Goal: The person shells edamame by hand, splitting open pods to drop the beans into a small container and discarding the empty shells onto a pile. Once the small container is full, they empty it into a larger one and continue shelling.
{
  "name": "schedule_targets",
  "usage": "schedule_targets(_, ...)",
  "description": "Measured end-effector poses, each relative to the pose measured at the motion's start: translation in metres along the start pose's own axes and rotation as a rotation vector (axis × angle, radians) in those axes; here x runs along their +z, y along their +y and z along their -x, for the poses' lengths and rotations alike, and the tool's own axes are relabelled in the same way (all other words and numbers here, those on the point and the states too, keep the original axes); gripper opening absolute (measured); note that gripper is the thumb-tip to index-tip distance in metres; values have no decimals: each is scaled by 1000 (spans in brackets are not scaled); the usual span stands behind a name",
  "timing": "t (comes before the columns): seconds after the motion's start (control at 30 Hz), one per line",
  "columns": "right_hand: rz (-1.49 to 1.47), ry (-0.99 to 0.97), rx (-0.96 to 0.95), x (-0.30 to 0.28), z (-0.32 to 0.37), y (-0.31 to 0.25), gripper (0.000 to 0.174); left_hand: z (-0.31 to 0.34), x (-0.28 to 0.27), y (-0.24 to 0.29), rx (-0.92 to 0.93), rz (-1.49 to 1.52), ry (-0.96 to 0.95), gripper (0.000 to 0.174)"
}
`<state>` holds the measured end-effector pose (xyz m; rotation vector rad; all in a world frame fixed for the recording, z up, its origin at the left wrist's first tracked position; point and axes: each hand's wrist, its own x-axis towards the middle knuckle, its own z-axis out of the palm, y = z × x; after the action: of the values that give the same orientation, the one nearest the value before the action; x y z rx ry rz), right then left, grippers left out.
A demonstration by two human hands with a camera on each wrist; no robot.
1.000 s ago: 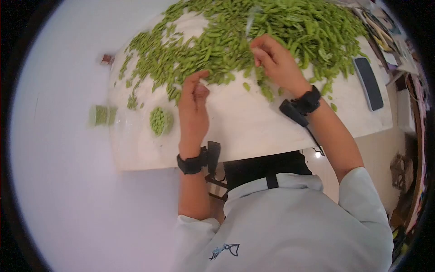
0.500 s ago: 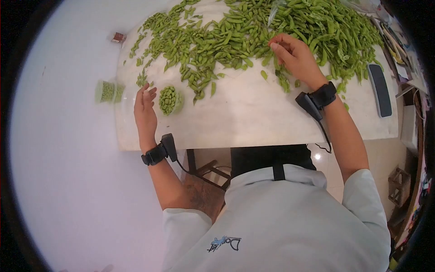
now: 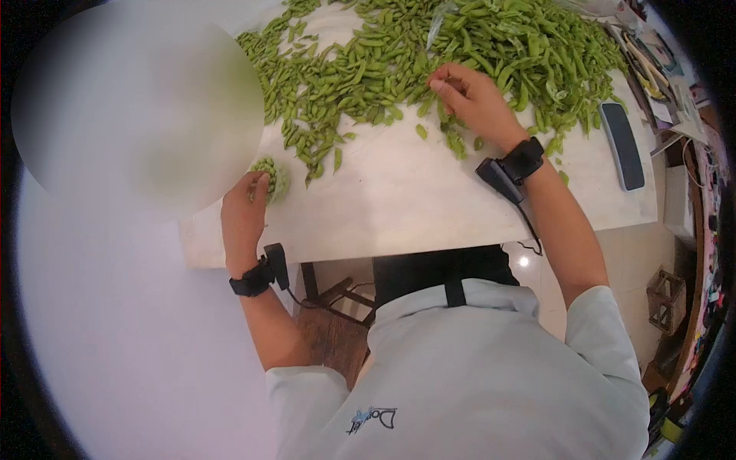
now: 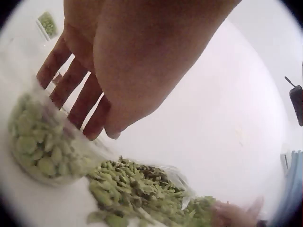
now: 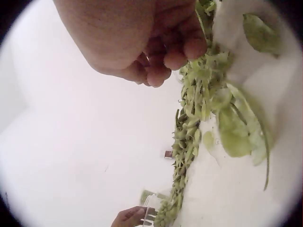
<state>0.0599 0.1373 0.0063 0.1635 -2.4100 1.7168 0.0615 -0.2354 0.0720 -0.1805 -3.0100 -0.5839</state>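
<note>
My left hand (image 3: 244, 211) is at the left side of a clear plastic cup (image 4: 78, 172) of shelled green beans and grips its rim. In the left wrist view its fingers (image 4: 78, 82) reach down behind the clear wall, above the beans. My right hand (image 3: 483, 107) is held over the near edge of a broad pile of edamame pods (image 3: 360, 61). Its fingers (image 5: 175, 56) are curled, with the tips bent toward the palm; I cannot tell whether anything lies between thumb and forefinger. Pods (image 5: 196, 90) lie just past those fingertips.
A phone (image 3: 622, 146) lies at the table's right side, near clutter on a shelf. Loose pods and leaves (image 5: 239, 127) lie on the pale tabletop (image 3: 399, 199). A clear bag (image 3: 440, 24) pokes from the pile. A blurred round patch covers the head view's upper left.
My left hand has gone from beside the pods, left past the cup, then onto the cup. My right hand has stayed by the pile with its fingers curled.
</note>
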Motion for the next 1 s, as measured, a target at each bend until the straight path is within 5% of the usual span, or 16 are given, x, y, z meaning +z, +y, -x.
schedule_targets(0.17,-42,42,-40,-3,-1,0,17,-27,-14,55,115,132,106,19)
schedule_targets(0.37,-116,-17,-6,-6,1,-8,23,-93,29,100,518,129,155,18)
schedule_targets(0.57,-72,6,4,-7,-1,2,20,-170,85,125,372,67,-47,25)
schedule_targets(0.67,-43,19,-4,-8,-1,3,18,-188,109,135,303,-53,24,27)
schedule_targets(0.8,-53,80,-44,-7,-3,8,21,-195,125,142,537,-246,110,31)
schedule_targets(1.0,2,121,-187,-10,-9,19,22,-197,123,137,451,-37,-20,31)
